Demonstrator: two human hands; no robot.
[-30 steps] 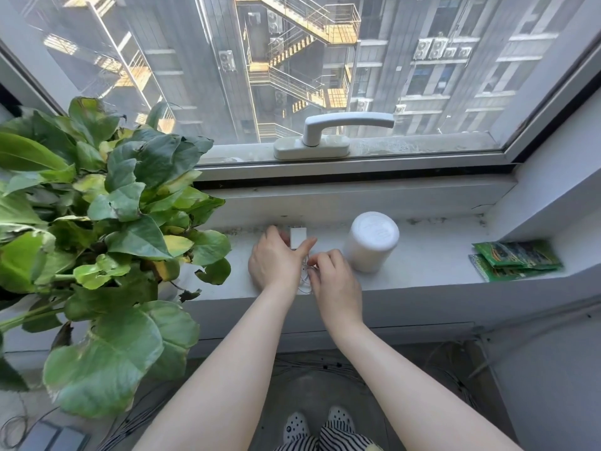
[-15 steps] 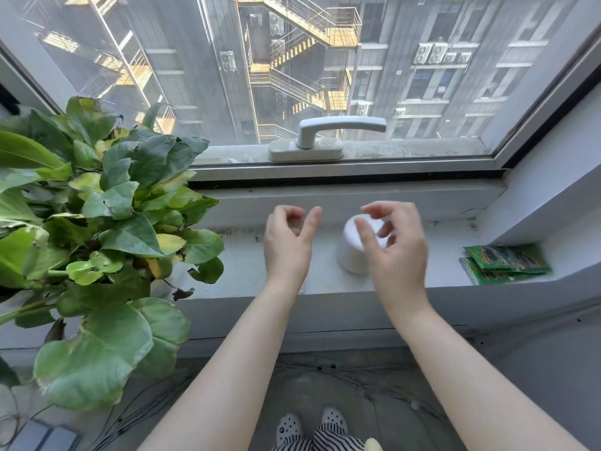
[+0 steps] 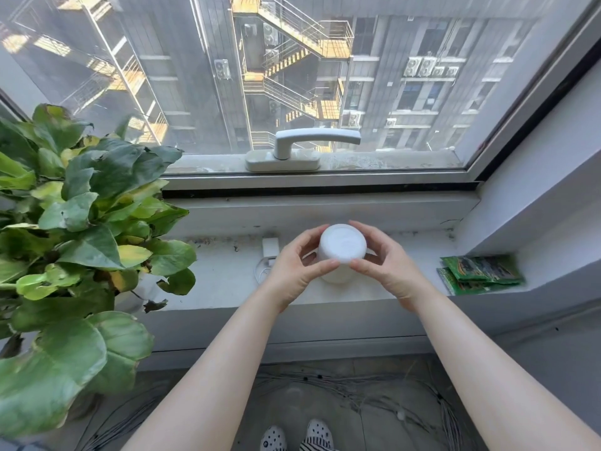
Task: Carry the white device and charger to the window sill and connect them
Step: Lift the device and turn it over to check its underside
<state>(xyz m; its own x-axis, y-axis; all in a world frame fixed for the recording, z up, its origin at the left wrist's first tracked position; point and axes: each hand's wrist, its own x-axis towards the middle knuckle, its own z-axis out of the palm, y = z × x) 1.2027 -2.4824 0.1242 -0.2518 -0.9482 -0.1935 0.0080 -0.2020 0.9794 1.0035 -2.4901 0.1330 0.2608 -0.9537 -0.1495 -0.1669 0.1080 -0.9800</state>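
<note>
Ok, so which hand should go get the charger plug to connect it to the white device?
Probably the left hand. The charger and its coiled cable lie on the sill just to that hand's left, while the right hand sits on the far side of the white device and could steady it.

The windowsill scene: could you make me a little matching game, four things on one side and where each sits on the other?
Things:
1. device
2. charger
3. plant
4. green packets

Places:
A. far right of the sill
B. held between both hands
C. on the sill just left of the hands
D. left edge of the view

Pairs: 1-B, 2-C, 3-D, 4-A. The left hand and right hand cup the device from either side.
</note>
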